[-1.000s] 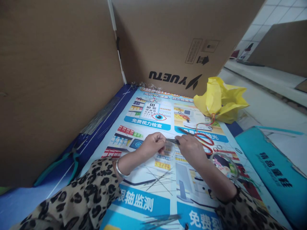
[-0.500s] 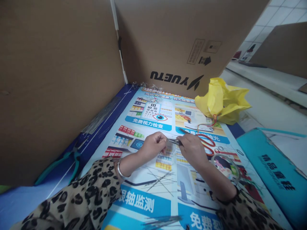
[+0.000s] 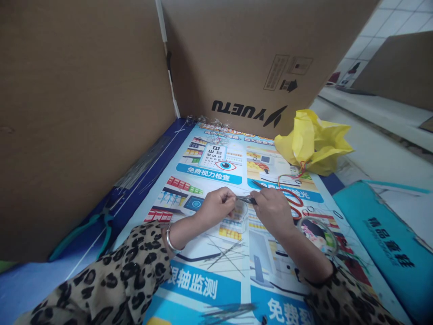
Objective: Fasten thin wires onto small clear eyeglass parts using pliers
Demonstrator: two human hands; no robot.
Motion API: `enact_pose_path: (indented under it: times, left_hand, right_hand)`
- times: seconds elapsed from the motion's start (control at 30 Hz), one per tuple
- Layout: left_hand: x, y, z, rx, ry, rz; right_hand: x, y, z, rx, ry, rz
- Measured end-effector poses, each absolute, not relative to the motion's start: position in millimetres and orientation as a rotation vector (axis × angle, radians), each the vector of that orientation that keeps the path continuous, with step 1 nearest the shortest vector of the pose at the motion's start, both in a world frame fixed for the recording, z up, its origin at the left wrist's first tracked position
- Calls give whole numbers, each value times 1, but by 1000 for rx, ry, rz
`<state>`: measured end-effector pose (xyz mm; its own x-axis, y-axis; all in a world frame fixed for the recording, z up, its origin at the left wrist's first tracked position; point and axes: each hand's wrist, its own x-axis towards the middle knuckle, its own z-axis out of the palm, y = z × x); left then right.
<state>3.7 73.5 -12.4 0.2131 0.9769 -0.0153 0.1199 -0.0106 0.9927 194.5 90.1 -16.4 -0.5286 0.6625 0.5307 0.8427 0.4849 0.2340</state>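
Observation:
Near the centre, my left hand [image 3: 218, 206] is closed in a pinch on the left end of some thin dark wire [image 3: 241, 198]. My right hand [image 3: 271, 208] is closed round a small dark metal tool [image 3: 251, 200], whose tip meets the wire between the hands. Most of the tool is hidden in my fingers. Just beyond my right hand lie red-handled scissors [image 3: 295, 201]. Loose thin wires [image 3: 225, 255] are scattered on the printed poster [image 3: 203, 225] below my hands, and a denser bundle of wires [image 3: 230, 312] lies at the bottom.
Teal-handled pliers [image 3: 107, 219] lie at left beside a cardboard wall [image 3: 81, 113]. A yellow bag [image 3: 311, 144] stands at the back right. Right of my forearm are a clear round container [image 3: 320, 234] and a teal box [image 3: 379, 243]. Small wire pieces [image 3: 214, 123] lie along the back edge.
Both hands stay almost in place, still closed. My right hand has shifted very slightly, and the wire and tool between the hands have turned a little.

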Motion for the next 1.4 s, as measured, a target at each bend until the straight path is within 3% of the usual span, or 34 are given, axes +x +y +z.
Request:
enact_pose_path:
  times: [0.33,0.53,0.77,1.4]
  left_hand:
    - [4,74,-8,1231,1056,953]
    - [1,81,-9,1038,1092,1049]
    - [-5,86,-6,852,1146,1137]
    - [-5,85,-4,895,1138,1099]
  right_hand:
    - [195,90,-19,-1245,-2405,-620]
    - [192,94,-21,-1482,-2409,-175]
    - [186,93,-15,-1379,-2241,235]
    - [183,89,-15,-1242,-2211,261]
